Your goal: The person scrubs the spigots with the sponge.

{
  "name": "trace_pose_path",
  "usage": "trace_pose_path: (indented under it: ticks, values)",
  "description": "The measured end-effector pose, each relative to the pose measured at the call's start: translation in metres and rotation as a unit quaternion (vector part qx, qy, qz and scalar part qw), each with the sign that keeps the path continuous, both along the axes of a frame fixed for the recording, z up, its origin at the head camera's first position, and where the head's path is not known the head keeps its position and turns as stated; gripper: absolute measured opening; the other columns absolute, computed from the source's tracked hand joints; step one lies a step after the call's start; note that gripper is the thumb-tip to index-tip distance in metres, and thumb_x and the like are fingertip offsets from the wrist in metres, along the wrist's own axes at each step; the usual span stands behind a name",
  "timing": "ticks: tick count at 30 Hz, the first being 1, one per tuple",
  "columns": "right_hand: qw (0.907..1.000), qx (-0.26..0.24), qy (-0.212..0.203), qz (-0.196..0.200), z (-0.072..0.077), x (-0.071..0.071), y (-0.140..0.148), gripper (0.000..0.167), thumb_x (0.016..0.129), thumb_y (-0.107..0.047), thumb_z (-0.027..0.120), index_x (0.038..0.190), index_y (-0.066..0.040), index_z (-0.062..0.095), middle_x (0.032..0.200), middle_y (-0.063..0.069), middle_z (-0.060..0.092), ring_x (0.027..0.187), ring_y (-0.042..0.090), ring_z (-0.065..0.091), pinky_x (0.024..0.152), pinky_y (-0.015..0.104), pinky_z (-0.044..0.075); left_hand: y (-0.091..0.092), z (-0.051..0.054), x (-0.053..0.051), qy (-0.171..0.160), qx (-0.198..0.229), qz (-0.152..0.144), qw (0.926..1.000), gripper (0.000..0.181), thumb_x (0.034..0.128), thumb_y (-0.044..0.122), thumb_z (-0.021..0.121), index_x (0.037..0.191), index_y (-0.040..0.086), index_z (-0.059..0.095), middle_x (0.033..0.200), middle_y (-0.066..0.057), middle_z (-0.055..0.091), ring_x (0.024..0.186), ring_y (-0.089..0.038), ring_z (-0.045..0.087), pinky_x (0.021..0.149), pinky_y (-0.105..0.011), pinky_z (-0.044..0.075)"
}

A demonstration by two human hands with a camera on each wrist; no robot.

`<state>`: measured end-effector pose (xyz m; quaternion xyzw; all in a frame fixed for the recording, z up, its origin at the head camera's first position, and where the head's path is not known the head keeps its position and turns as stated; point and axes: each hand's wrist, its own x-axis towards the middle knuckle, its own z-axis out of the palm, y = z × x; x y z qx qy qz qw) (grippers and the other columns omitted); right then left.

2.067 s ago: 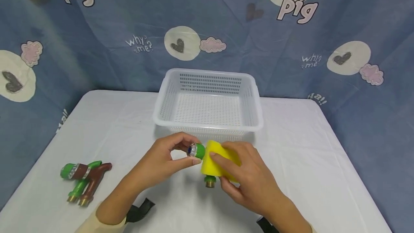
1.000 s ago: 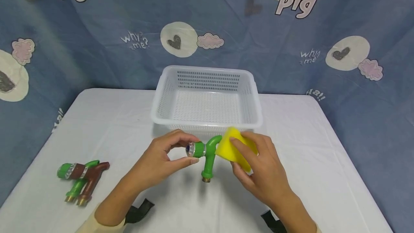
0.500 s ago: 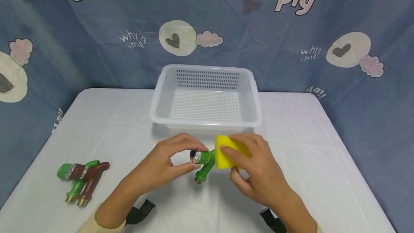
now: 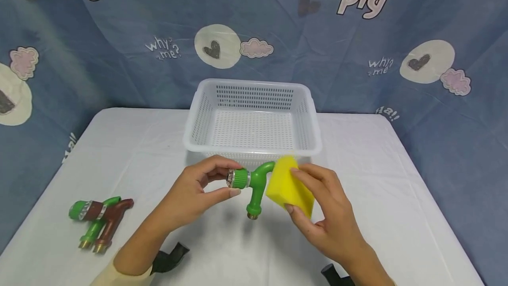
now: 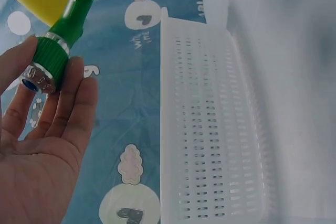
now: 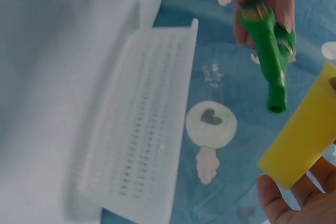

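Observation:
My left hand [image 4: 202, 191] pinches the ribbed knob end of a green faucet [image 4: 259, 186], holding it above the table with its brass threaded end pointing down. A yellow sponge [image 4: 291, 186] is gripped between the thumb and fingers of my right hand [image 4: 331, 211], just right of the faucet's spout. In the right wrist view a gap shows between the sponge [image 6: 302, 129] and the green faucet [image 6: 270, 56]. The left wrist view shows thumb and fingertips round the faucet's knob [image 5: 50, 59].
A white perforated basket [image 4: 254, 147] stands behind my hands. At the left of the white table [image 4: 397, 215] lie a brown faucet [image 4: 115, 224] with a green knob and a green faucet [image 4: 91, 233], overlapping. A blue printed cloth [image 4: 278, 12] hangs behind the table.
The sponge was against the faucet's spout, moved off, touched it again, and now sits to its right. The faucet tilted half a second ago and is upright again. The basket has not moved.

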<state>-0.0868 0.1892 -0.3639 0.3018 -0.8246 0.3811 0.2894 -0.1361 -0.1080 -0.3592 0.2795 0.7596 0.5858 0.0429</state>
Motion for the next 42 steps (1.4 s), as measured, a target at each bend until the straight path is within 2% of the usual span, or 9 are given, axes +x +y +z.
trace_pose_path:
  ticks: [3,6,11,20,25,30,35,39,42]
  values:
    - [0.9997,-0.020,-0.010,0.004,-0.004,0.001,-0.001,0.049,0.103,-0.037,0.065,0.138,-0.003,0.063,0.134,0.016,0.059,0.119,0.030,0.057,0.105,0.020,0.046,0.000,-0.001,0.001,-0.011,0.011,0.003,0.9999,0.042,0.0894,0.007,0.084,0.127,0.018,0.068,0.120,0.002,0.070,0.108,-0.021,0.069,0.099,-0.034,0.056]
    - [0.9986,-0.028,-0.046,-0.003,-0.008,0.001,-0.001,0.052,0.097,-0.025,0.074,0.143,-0.006,0.059,0.136,0.011,0.060,0.118,0.026,0.059,0.103,0.021,0.048,0.000,-0.002,0.002,-0.013,0.017,0.001,0.9998,0.043,0.0886,0.004,0.084,0.126,0.017,0.068,0.121,0.001,0.069,0.108,-0.022,0.069,0.098,-0.034,0.056]
    - [0.9923,-0.044,-0.114,0.015,-0.012,-0.001,-0.005,0.071,0.089,-0.005,0.080,0.152,-0.013,0.050,0.137,0.002,0.060,0.117,0.020,0.061,0.097,0.028,0.054,0.002,-0.003,0.003,-0.013,0.042,0.000,0.9990,0.045,0.0880,0.000,0.083,0.127,0.016,0.068,0.123,-0.001,0.069,0.109,-0.025,0.069,0.098,-0.035,0.056]
    - [0.9776,-0.091,-0.177,0.068,-0.010,-0.002,-0.012,0.064,0.092,0.000,0.076,0.151,-0.015,0.054,0.139,0.000,0.060,0.116,0.021,0.063,0.096,0.032,0.056,0.002,0.000,0.002,0.014,0.102,0.022,0.9945,0.048,0.0855,-0.013,0.079,0.128,0.005,0.066,0.123,-0.013,0.067,0.105,-0.027,0.068,0.097,-0.035,0.057]
    - [0.9779,-0.098,-0.167,0.078,-0.005,-0.004,-0.015,0.063,0.093,0.001,0.074,0.151,-0.015,0.053,0.137,0.001,0.061,0.115,0.021,0.063,0.095,0.033,0.057,0.002,0.000,0.002,-0.001,0.101,0.007,0.9948,0.046,0.0866,-0.011,0.079,0.128,0.005,0.066,0.125,-0.012,0.067,0.106,-0.027,0.069,0.096,-0.036,0.057]
    - [0.9841,-0.081,-0.135,0.082,-0.001,-0.004,-0.017,0.059,0.093,0.000,0.073,0.148,-0.013,0.057,0.136,0.002,0.061,0.113,0.020,0.062,0.092,0.031,0.056,0.004,-0.001,0.002,0.014,0.108,0.006,0.9941,0.047,0.0865,-0.012,0.079,0.128,0.005,0.066,0.125,-0.012,0.067,0.105,-0.027,0.069,0.096,-0.036,0.057]
    - [0.9853,-0.046,-0.143,0.081,0.000,0.001,-0.012,0.055,0.092,-0.004,0.076,0.144,-0.015,0.061,0.135,0.000,0.060,0.113,0.019,0.063,0.095,0.030,0.055,0.005,0.001,0.000,0.029,0.114,0.020,0.9929,0.049,0.0853,-0.015,0.078,0.129,0.004,0.066,0.124,-0.013,0.068,0.106,-0.026,0.069,0.097,-0.036,0.057]
    - [0.9808,-0.008,-0.166,0.102,-0.002,0.006,-0.009,0.054,0.094,-0.009,0.076,0.145,-0.017,0.061,0.136,-0.002,0.059,0.121,0.019,0.060,0.102,0.030,0.053,0.003,0.002,0.000,0.029,0.110,0.047,0.9924,0.050,0.0847,-0.015,0.079,0.129,0.004,0.066,0.124,-0.012,0.068,0.105,-0.025,0.070,0.096,-0.034,0.057]
    - [0.9789,0.005,-0.166,0.119,-0.003,0.007,-0.006,0.053,0.094,-0.007,0.075,0.144,-0.016,0.062,0.136,-0.001,0.059,0.121,0.019,0.060,0.100,0.030,0.053,0.002,0.001,0.000,0.026,0.104,0.053,0.9928,0.049,0.0851,-0.014,0.079,0.129,0.004,0.067,0.123,-0.012,0.068,0.105,-0.024,0.070,0.096,-0.033,0.057]
